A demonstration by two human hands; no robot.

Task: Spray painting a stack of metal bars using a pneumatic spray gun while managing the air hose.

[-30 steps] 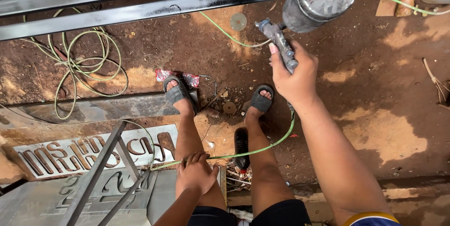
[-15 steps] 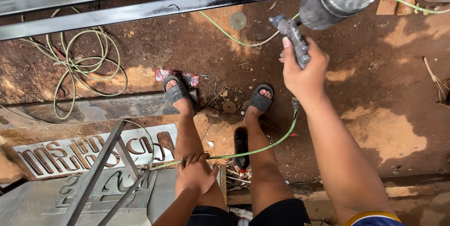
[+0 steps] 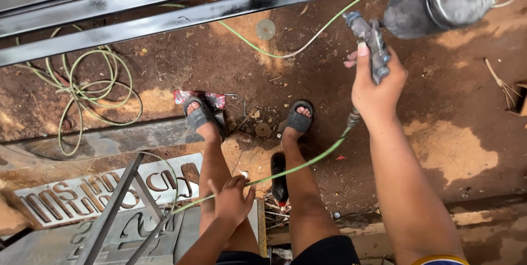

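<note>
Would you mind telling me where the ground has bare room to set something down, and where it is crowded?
Bare dirt lies right of the right hand, toward the dry twigs, and between the dark metal bars and the sandalled feet. It is crowded at the coiled green hose on the left, the cut-out metal panels by the left hand, and the scraps between the feet.

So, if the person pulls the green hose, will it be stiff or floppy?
Probably floppy: the green hose sags in curves and lies in loose coils on the dirt. It likely drags lightly, and may snag near the sandals, since it runs from the right hand past the left hand.
</note>
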